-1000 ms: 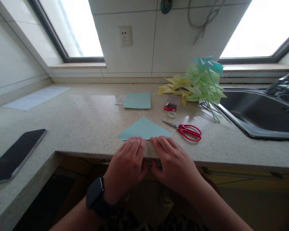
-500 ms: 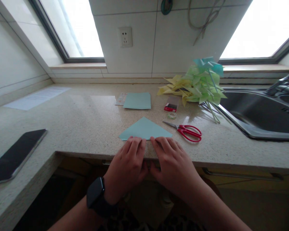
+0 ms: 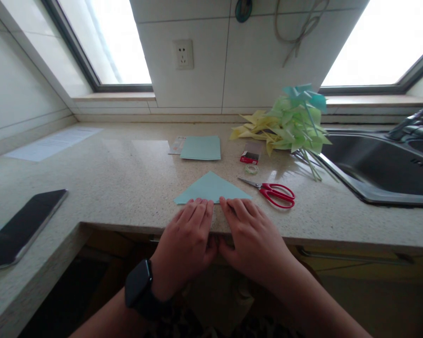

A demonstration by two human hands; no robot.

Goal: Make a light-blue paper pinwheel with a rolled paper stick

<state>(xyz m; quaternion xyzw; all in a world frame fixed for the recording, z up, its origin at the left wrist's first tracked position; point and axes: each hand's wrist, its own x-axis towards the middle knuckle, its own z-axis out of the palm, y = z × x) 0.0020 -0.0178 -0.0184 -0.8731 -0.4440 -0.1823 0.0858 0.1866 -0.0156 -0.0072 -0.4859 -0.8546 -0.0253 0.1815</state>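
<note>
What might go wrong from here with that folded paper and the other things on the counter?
The folded paper might shift and crease unevenly, since the left hand and right hand rest only along its near edge. The scissors lie close to its right corner, so a sideways sweep of the right hand might knock them. The paper flowers lie beside the sink, where a splash could perhaps wet them.

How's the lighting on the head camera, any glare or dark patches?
Head view, top: both windows are blown out white; head view, middle: pale reflections on the countertop, though the folded paper and scissors read clearly; head view, bottom: deep shadow below the counter's front edge.
</note>
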